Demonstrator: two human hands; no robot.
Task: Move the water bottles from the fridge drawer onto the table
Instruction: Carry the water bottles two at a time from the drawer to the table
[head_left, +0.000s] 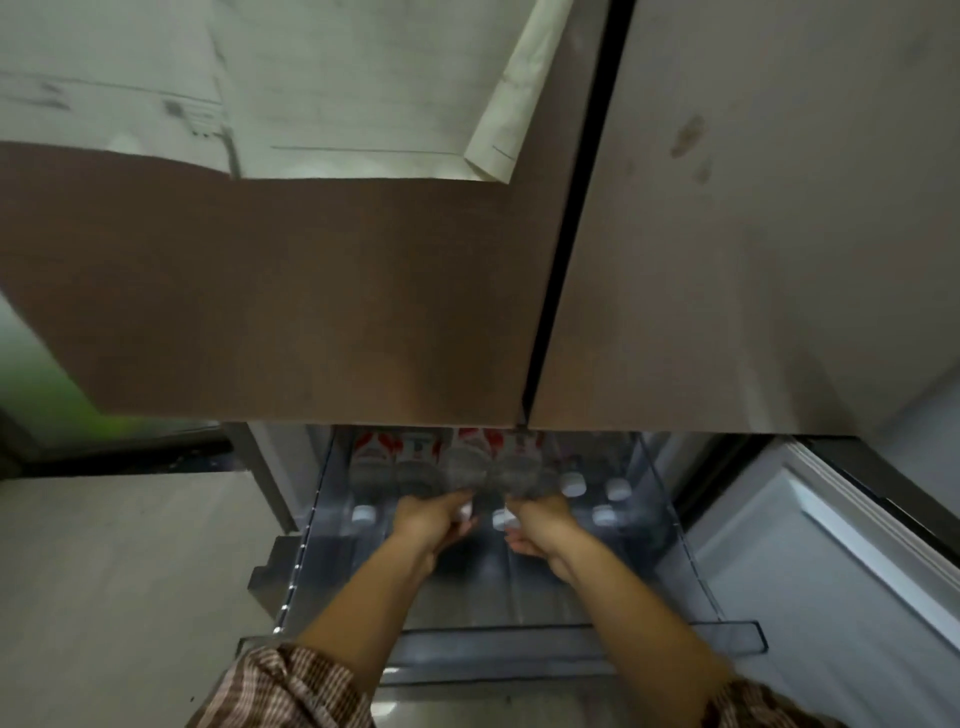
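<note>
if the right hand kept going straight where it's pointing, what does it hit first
The right hand points deeper into the drawer. The blurred bottle its fingers seem to grip is first in line, though blur leaves depth unclear.

You have one view only, from the camera on your head. It looks forward and steeply down, close against the fridge doors (291, 291), which fill the upper half. The open drawer (571, 644) sits low in the middle, near the lens, and your forearms (363, 597) enter from the bottom edge. The wide angle bends straight lines toward the edges.
</note>
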